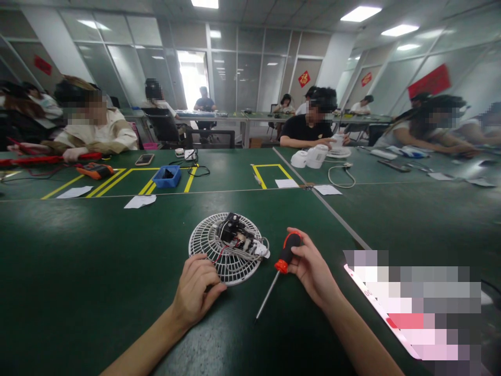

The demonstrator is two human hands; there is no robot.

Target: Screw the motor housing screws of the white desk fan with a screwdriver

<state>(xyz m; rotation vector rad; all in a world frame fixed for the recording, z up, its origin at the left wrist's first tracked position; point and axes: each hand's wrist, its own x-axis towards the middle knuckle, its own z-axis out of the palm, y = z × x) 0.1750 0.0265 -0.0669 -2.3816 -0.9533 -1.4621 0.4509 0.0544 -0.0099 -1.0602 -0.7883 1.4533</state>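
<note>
A white round fan grille [211,249] lies flat on the green table [97,261], with a black motor and circuit board with wires [239,239] on top of it. My left hand [197,290] rests at the grille's near edge, fingers curled against its rim. My right hand [312,266] is closed around the red and black handle of a screwdriver [282,263], whose metal shaft points down and left to the table surface, just right of the grille.
A blurred-out flat item [410,308] lies at the near right. Farther off are a blue tray [166,176], paper slips [140,201], a phone [144,159], an orange multimeter [95,170] and white fan parts [315,155]. Several people sit at the far tables.
</note>
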